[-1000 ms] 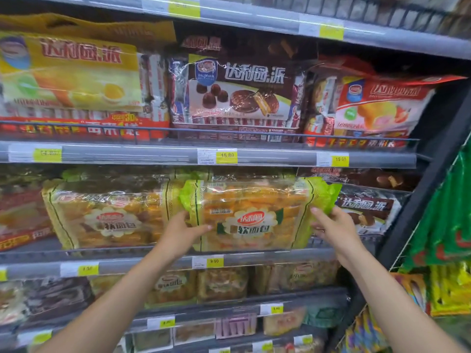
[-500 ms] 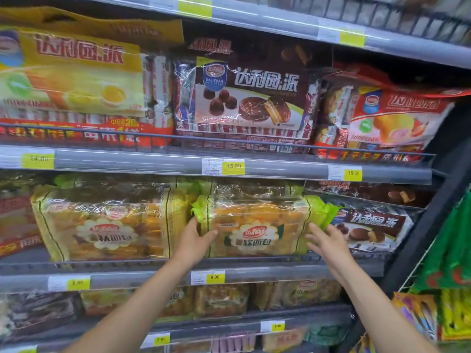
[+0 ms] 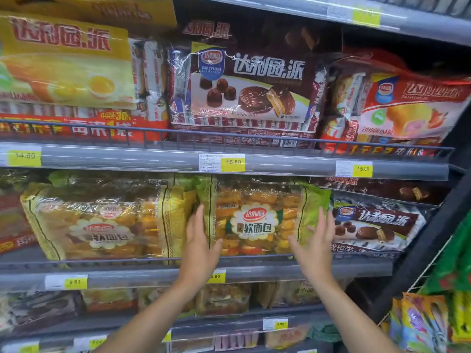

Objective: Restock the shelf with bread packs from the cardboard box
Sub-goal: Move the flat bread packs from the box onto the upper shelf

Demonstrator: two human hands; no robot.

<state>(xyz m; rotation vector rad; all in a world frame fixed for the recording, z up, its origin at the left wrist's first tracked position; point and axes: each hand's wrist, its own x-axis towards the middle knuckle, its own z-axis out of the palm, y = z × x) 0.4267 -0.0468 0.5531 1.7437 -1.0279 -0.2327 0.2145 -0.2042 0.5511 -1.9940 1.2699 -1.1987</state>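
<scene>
A clear bread pack with green ends point(image 3: 257, 220) stands upright on the middle shelf point(image 3: 153, 276), behind the low wire rail. My left hand point(image 3: 201, 240) lies flat against the pack's left end, fingers straight. At the right end, my right hand point(image 3: 314, 240) has its fingers spread and straight against the green wrapper. A similar bread pack with yellow ends point(image 3: 107, 222) stands just to the left, touching it. The cardboard box is out of view.
Chocolate pie packs point(image 3: 374, 225) sit right of the bread pack. The upper shelf holds yellow point(image 3: 66, 64), brown point(image 3: 249, 82) and red pie bags point(image 3: 397, 105). Lower shelves carry more bread packs point(image 3: 224, 299). A dark upright post point(image 3: 433, 238) and hanging snack bags point(image 3: 428, 319) stand at right.
The pack has gone from held in front of the shelf to standing on it. Both hands have loosened from a grip to flat fingers at its ends. The view moved closer.
</scene>
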